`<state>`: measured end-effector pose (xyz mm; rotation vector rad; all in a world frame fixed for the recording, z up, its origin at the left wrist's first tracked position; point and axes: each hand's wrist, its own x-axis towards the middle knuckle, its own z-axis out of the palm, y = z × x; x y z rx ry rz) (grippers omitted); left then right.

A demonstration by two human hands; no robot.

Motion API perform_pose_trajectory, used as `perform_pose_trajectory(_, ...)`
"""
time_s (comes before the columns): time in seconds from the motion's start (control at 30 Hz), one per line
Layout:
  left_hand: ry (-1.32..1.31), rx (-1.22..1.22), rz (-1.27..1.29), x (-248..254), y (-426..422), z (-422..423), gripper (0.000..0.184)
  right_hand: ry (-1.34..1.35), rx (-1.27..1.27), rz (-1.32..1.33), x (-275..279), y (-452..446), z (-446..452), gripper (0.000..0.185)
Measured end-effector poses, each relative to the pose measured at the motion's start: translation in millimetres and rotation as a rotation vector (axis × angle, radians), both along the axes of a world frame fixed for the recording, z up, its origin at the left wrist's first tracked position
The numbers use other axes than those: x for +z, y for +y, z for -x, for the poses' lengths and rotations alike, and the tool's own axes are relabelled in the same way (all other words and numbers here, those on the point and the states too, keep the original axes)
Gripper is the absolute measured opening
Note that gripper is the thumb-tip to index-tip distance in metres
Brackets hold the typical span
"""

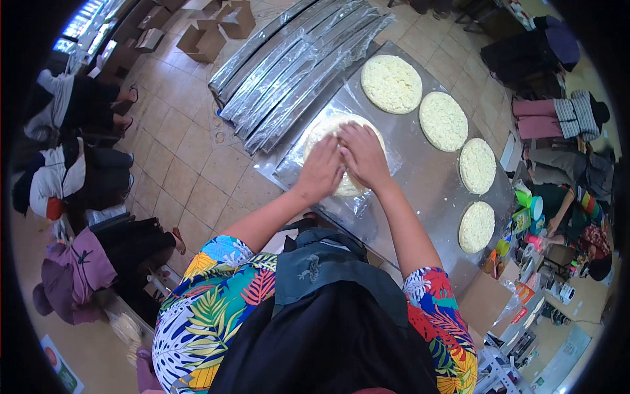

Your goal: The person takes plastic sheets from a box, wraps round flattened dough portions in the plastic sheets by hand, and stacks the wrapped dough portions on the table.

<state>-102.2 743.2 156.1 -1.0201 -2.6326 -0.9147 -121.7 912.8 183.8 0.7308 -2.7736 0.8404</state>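
Note:
Both palms lie on a round, pale, crumbly slab [345, 188], which looks like dough or cheese and is partly covered by my hands. My left hand [323, 167] rests flat on its left side with the fingers stretched forward. Beside it, my right hand [363, 152] presses on the middle and right with its fingers extended, the two thumbs close together. Under the slab is a clear plastic sheet [287, 172] on the metal table [423, 197]. To the right stand similar round slabs, among them a large one [391, 83] and a smaller one [477, 227].
Long metal trays wrapped in plastic [295, 65] lie side by side beyond the left edge of the table. Open cardboard boxes [201, 41] stand on the tiled floor [187, 157]. People are at both sides, and a cluttered workbench [525, 262] is at the right.

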Motion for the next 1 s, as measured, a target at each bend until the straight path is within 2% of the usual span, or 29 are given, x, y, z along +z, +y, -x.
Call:
perform_pose_trajectory(0.07, -0.024, 0.069, 0.057, -0.3, -4.3, 6.3, 0.057, -0.036, -0.059, -0.094, -6.9, -1.0, 10.2, 0.042)
perform_pose_trajectory(0.1, -0.06, 0.083, 0.167, -2.0, -7.3, 6.6, 0.074, -0.066, -0.106, -0.179, -11.8, -1.3, 16.7, 0.047)
perform_pose_trajectory(0.23, -0.184, 0.152, 0.152, -5.3, -15.3, 3.2, 0.086, -0.198, -0.244, -0.204, -22.1, 5.9, 34.6, 0.052)
perform_pose_trajectory(0.33, -0.102, 0.238, 0.202, 5.5, -8.4, 10.2, 0.086, -0.155, -0.367, -0.13, -20.3, 18.6, 36.1, 0.051)
perform_pose_trajectory(0.37, -0.072, 0.215, 0.201, 10.7, -4.3, 15.0, 0.08, -0.158, -0.385, -0.136, -18.9, 23.5, 32.4, 0.051)
perform_pose_trajectory(0.43, -0.061, 0.14, 0.232, 13.2, 6.4, 26.7, 0.076, -0.069, -0.48, 0.016, -11.7, 34.3, 20.8, 0.046)
perform_pose_trajectory(0.5, -0.016, 0.07, 0.317, 9.3, 22.1, 38.5, 0.069, -0.054, -0.525, 0.079, -29.0, 44.8, 6.4, 0.043)
perform_pose_trajectory(0.53, -0.139, 0.033, 0.409, 22.8, 25.5, 48.3, 0.071, -0.037, -0.55, 0.146, -34.8, 56.2, 1.5, 0.039)
perform_pose_trajectory(0.57, -0.191, 0.008, 0.265, -8.8, 21.0, 53.9, 0.071, -0.064, -0.582, 0.14, -31.3, 62.2, -11.8, 0.038)
perform_pose_trajectory(0.6, -0.087, 0.023, 0.348, -2.6, 20.0, 57.8, 0.071, -0.083, -0.622, 0.137, -29.9, 66.9, -23.8, 0.036)
perform_pose_trajectory(0.63, -0.044, 0.032, 0.283, -24.7, 12.1, 67.2, 0.072, -0.172, -0.64, 0.125, -31.9, 74.1, -33.5, 0.036)
perform_pose_trajectory(0.67, -0.09, 0.044, 0.405, -33.5, 6.5, 78.5, 0.074, -0.263, -0.649, 0.131, -31.9, 89.3, -48.4, 0.037)
perform_pose_trajectory(0.7, -0.008, 0.151, 0.445, -10.6, 9.7, 75.2, 0.077, -0.234, -0.742, 0.12, -26.5, 110.2, -69.6, 0.037)
perform_pose_trajectory(0.77, -0.025, 0.23, 0.339, -37.6, -12.0, 109.9, 0.077, -0.348, -0.872, 0.147, -16.4, 131.1, -83.1, 0.036)
perform_pose_trajectory(0.83, 0.045, 0.307, 0.231, -13.6, -8.7, 106.0, 0.075, -0.181, -1.06, 0.169, 5.0, 187.8, -143.2, 0.032)
perform_pose_trajectory(0.9, 0.084, 0.344, 0.163, 5.8, 0.1, 97.0, 0.072, -0.097, -1.289, 0.376, 29.6, 239.3, -203.6, 0.03)
perform_pose_trajectory(1.0, 0.103, 0.408, 0.116, 31.5, 42.7, 75.2, 0.071, 0.151, -1.53, 0.223, 84.8, 334.0, -295.3, 0.023)
